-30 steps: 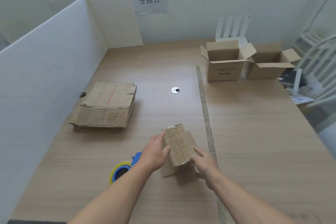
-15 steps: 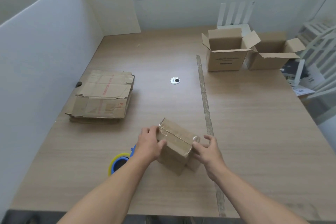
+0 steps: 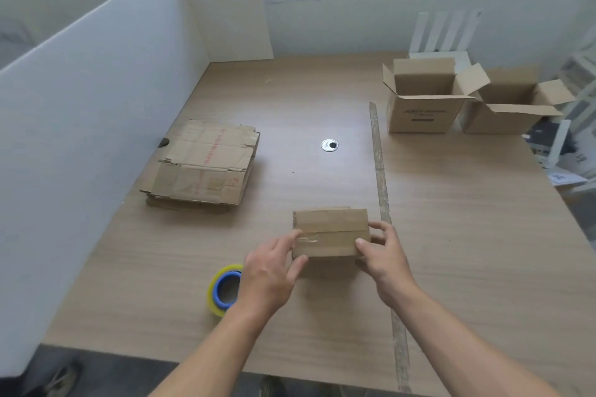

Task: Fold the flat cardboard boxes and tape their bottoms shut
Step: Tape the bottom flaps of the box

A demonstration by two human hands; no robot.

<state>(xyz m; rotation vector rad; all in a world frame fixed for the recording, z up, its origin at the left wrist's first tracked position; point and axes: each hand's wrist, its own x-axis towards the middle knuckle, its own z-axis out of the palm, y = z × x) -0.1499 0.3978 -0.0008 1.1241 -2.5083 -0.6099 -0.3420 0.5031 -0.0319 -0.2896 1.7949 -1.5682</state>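
Note:
A small folded cardboard box (image 3: 330, 230) stands on the wooden table (image 3: 451, 235) with its taped bottom facing up, clear tape running along the seam. My left hand (image 3: 271, 271) holds its left end, thumb on the near side and fingers on top. My right hand (image 3: 382, 255) grips its right end. A roll of tape (image 3: 222, 290) with a blue core and yellow edge lies just left of my left wrist. A stack of flat cardboard boxes (image 3: 203, 164) lies at the left by the white partition.
Two assembled open boxes, one (image 3: 419, 106) and another (image 3: 509, 109), stand at the back right. A round metal grommet (image 3: 329, 145) sits mid-table. A worn strip (image 3: 380, 171) runs front to back. A white partition (image 3: 96, 106) walls the left side. White furniture stands beyond the right edge.
The small box has been turned from a tilted, skewed pose to sit square with its taped bottom up. Both hands shifted to its left and right ends.

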